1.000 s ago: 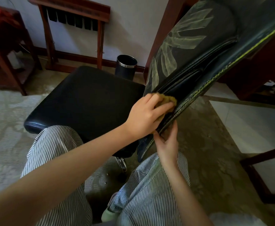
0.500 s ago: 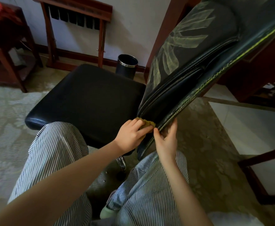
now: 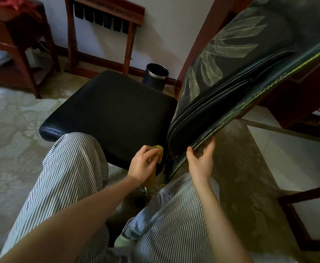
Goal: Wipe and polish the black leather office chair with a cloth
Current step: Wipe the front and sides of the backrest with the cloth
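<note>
The black leather chair seat (image 3: 113,111) fills the middle of the view. Its backrest (image 3: 231,88), with a leaf-patterned cover and yellow-green stitching, leans off to the upper right. My left hand (image 3: 145,163) is closed on a yellow cloth (image 3: 158,149) at the seat's near right corner, beside the gap under the backrest. My right hand (image 3: 201,160) holds the lower stitched edge of the backrest, thumb on the front and fingers behind it. Most of the cloth is hidden under my left hand.
My knees in striped trousers (image 3: 75,168) sit close under the seat. A black bin (image 3: 156,75) stands by the wall behind the chair. A wooden rack (image 3: 102,19) and a wooden table (image 3: 16,40) are at the back left; dark wooden furniture (image 3: 307,95) is at the right.
My left hand has slid the cloth down the backrest's front edge to the seat's near corner. My right hand has stayed on the backrest's lower edge.
</note>
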`<state>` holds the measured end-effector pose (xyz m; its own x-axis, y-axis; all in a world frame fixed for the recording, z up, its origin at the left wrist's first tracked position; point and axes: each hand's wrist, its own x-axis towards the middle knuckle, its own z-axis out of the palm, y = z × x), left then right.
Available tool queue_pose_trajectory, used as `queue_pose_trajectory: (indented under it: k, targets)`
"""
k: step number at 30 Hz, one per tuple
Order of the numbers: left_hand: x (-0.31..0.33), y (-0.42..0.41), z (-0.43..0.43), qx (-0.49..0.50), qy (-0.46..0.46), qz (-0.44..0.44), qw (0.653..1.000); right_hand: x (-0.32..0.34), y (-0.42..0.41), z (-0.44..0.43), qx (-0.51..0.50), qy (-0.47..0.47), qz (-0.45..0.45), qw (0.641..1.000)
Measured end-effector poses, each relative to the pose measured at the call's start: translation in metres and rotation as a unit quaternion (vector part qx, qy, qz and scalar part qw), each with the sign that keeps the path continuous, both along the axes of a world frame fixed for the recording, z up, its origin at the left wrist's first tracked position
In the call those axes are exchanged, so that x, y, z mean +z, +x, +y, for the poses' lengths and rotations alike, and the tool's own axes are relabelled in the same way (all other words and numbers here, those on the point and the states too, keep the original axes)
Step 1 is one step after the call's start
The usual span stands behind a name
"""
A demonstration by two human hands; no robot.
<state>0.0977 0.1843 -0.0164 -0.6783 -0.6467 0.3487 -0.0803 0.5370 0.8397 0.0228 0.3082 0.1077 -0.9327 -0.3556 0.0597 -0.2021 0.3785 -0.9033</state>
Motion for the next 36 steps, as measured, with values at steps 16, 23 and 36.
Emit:
queue_pose_trajectory:
  k: [16,23,36]
  targets:
    - [0.019,-0.031,0.017,0.012,0.039,0.113,0.993,-0.007,-0.006,-0.003,-0.013,-0.003,0.003,1.0]
    - [0.007,-0.03,0.02,-0.022,0.103,0.077,0.991,-0.011,-0.008,-0.004,-0.019,0.016,0.027,0.999]
    - [0.036,-0.042,0.036,-0.004,-0.072,0.103,0.992,-0.01,-0.009,-0.005,-0.003,0.011,0.033,0.999]
